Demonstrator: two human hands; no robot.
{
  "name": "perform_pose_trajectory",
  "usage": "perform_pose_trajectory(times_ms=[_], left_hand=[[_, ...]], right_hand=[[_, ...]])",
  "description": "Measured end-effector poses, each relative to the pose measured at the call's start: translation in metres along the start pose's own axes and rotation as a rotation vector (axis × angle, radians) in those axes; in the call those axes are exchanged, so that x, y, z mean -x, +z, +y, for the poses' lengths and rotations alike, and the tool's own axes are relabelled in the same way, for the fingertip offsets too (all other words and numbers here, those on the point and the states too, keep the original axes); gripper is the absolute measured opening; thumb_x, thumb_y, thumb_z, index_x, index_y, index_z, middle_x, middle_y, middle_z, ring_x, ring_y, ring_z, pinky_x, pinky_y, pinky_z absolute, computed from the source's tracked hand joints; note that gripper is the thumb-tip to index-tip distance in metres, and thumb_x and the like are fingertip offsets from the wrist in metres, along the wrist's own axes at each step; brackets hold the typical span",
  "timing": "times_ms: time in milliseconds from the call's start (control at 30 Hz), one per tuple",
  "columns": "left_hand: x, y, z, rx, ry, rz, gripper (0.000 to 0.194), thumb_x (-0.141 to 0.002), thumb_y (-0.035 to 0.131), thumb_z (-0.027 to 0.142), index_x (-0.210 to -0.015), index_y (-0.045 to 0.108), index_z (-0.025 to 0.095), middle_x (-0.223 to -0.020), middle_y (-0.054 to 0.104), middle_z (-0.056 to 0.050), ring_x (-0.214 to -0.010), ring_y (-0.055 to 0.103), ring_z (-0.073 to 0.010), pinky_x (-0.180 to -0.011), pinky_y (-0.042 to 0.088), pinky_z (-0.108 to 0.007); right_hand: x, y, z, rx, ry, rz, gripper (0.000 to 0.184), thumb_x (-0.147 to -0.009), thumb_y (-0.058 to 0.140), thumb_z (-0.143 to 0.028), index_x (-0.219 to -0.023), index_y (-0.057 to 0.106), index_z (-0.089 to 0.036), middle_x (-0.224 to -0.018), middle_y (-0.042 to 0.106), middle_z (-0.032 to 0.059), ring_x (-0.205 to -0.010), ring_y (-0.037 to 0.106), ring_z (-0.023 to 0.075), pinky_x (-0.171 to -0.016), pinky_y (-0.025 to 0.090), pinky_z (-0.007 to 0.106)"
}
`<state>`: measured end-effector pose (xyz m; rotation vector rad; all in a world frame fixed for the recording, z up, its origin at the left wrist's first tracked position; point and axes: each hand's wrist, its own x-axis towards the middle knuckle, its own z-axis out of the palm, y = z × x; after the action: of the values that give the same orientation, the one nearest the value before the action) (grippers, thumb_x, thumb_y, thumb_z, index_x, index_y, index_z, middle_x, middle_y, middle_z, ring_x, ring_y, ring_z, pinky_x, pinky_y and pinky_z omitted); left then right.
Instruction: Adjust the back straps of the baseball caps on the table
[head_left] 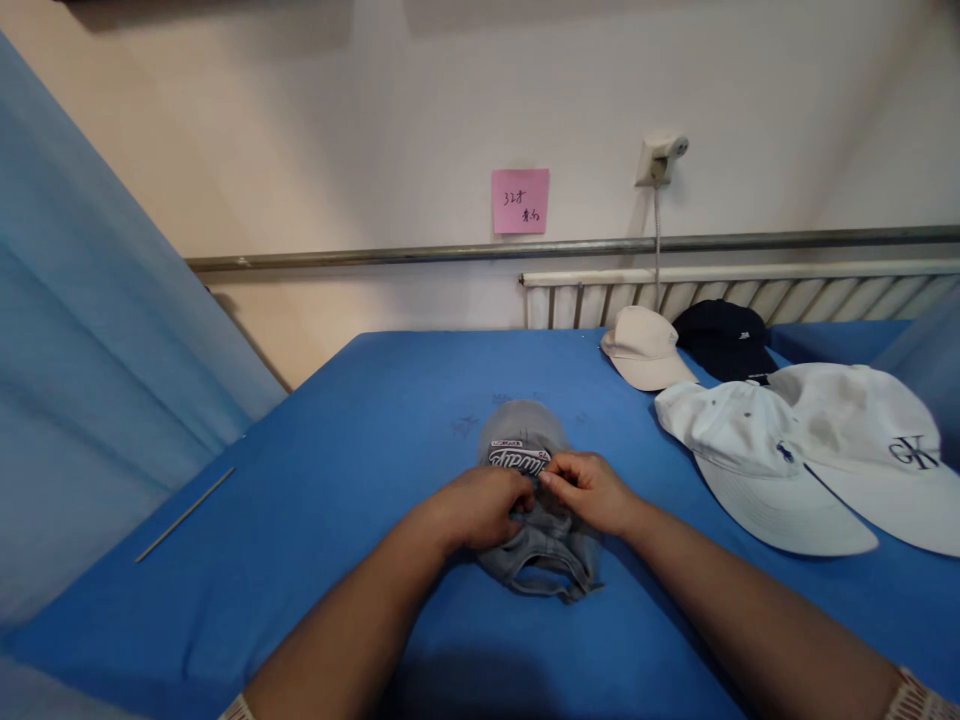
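A grey baseball cap (536, 552) lies on the blue-covered table in front of me, its brim pointing away and its back strap opening toward me. White lettering and small patches show on its front. My left hand (493, 505) is closed on the cap's left side, fingers curled into the cloth. From the right, my right hand (589, 490) pinches the cap's fabric close to the lettering, thumb and forefinger together. Both hands nearly meet over the crown and hide part of it.
To the right lie a white cap with a small horse logo (739, 430), a larger white cap (862, 420), a beige cap (641, 345) and a black cap (724, 335). A thin stick (185, 514) rests at left. Blue curtain (90, 330), radiator (720, 290) and wall rail (420, 253) border the table.
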<state>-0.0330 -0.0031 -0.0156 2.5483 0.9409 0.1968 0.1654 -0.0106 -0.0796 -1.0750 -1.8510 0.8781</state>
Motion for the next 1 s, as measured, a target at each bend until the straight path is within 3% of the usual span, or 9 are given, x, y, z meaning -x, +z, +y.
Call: perform_pose_trajectory(times_ms=[367,467,600,700,800,900,1000], left_hand=[[0.000,-0.022,0.012,0.040,-0.071,0.157,0.019,-0.072,0.055,0.015,-0.088,0.061,0.021,-0.078,0.064,-0.001,-0.065,0.057,-0.0150,-0.058,0.040,-0.025],[-0.002,-0.023,0.013,0.071,-0.057,0.205,0.018,-0.074,0.055,0.017,-0.091,0.061,0.020,-0.081,0.064,-0.001,-0.069,0.058,-0.0150,-0.061,0.042,-0.025],[-0.003,-0.017,0.017,0.114,-0.025,0.311,0.017,-0.076,0.056,0.017,-0.092,0.061,0.019,-0.083,0.064,-0.001,-0.074,0.058,-0.0149,-0.068,0.045,-0.027],[-0.002,-0.013,0.022,0.179,0.023,0.405,0.016,-0.077,0.057,0.018,-0.093,0.061,0.019,-0.084,0.065,-0.002,-0.077,0.060,-0.0147,-0.074,0.047,-0.027],[-0.001,-0.013,0.022,0.255,0.032,0.531,0.016,-0.081,0.059,0.022,-0.096,0.062,0.019,-0.088,0.067,-0.003,-0.082,0.062,-0.0153,-0.079,0.049,-0.029],[-0.004,-0.016,0.015,0.319,-0.065,0.692,0.017,-0.082,0.060,0.026,-0.097,0.062,0.018,-0.090,0.068,-0.004,-0.083,0.063,-0.0164,-0.080,0.050,-0.031],[-0.009,-0.016,0.004,0.365,-0.170,0.730,0.017,-0.082,0.058,0.029,-0.093,0.062,0.017,-0.085,0.067,-0.004,-0.078,0.063,-0.0157,-0.075,0.050,-0.030]], right_hand=[[0.001,-0.006,-0.003,-0.026,-0.026,0.161,0.023,-0.089,0.054,-0.037,-0.077,0.064,-0.020,-0.065,0.061,-0.0006,-0.061,0.055,0.0140,-0.058,0.042,0.026],[0.004,-0.010,-0.012,-0.028,-0.085,0.121,0.016,-0.086,0.060,-0.036,-0.093,0.065,-0.022,-0.079,0.066,0.0017,-0.069,0.059,0.0159,-0.064,0.046,0.028],[0.007,-0.010,-0.024,0.047,-0.209,-0.013,0.034,-0.082,0.065,-0.031,-0.115,0.060,-0.025,-0.104,0.067,0.0054,-0.090,0.062,0.0209,-0.079,0.047,0.033],[0.007,-0.007,-0.028,0.100,-0.255,0.004,0.031,-0.085,0.059,-0.026,-0.117,0.060,-0.026,-0.102,0.066,0.0054,-0.092,0.062,0.0214,-0.080,0.046,0.034],[0.008,-0.006,-0.027,0.108,-0.258,0.114,0.017,-0.088,0.053,-0.023,-0.101,0.064,-0.025,-0.087,0.065,0.0030,-0.080,0.060,0.0190,-0.072,0.045,0.031],[0.009,-0.009,-0.022,0.043,-0.183,0.328,0.011,-0.089,0.054,-0.027,-0.094,0.063,-0.024,-0.080,0.063,0.0014,-0.073,0.057,0.0173,-0.068,0.043,0.029],[0.009,-0.012,-0.013,-0.099,-0.051,0.555,0.013,-0.088,0.057,-0.034,-0.095,0.061,-0.023,-0.080,0.062,0.0005,-0.069,0.055,0.0161,-0.066,0.044,0.028]])
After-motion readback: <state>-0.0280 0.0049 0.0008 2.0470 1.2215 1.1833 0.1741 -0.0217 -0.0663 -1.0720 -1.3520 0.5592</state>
